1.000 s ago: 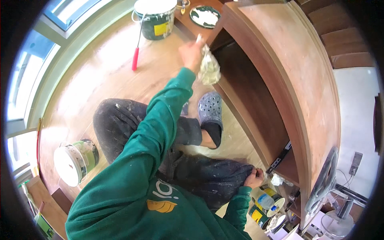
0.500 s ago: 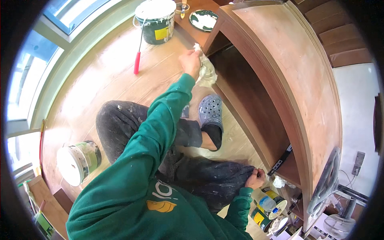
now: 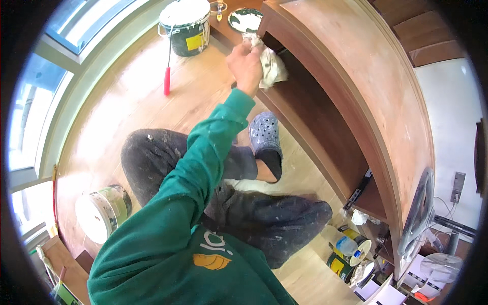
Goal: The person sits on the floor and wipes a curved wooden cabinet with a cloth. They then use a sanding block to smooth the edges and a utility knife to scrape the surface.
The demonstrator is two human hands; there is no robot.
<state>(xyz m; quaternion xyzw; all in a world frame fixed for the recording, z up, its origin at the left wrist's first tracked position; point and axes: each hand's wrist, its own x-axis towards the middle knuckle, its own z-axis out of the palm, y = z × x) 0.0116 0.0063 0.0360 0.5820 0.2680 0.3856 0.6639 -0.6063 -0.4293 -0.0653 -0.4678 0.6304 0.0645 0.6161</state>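
Note:
My left hand is closed around a crumpled white rag, which hangs out past the fingers. Hand and rag are at the far end of a brown wooden cabinet, by the lower edge of its open compartment. I cannot tell whether the rag touches the wood. Just beyond the rag lies a dark round lid smeared with white paint. A paint bucket stands farther left, with a pink-handled tool beside it. My right hand is out of view.
A second bucket rests by the window side, left of my bent knee. My grey clog is beside the cabinet. At lower right are a plastic bottle and cans. A small brush is near the lid.
My left hand has moved the rag up along the cabinet edge, toward the lid. My right hand has let go of the trouser leg and left the picture. The view has shifted slightly.

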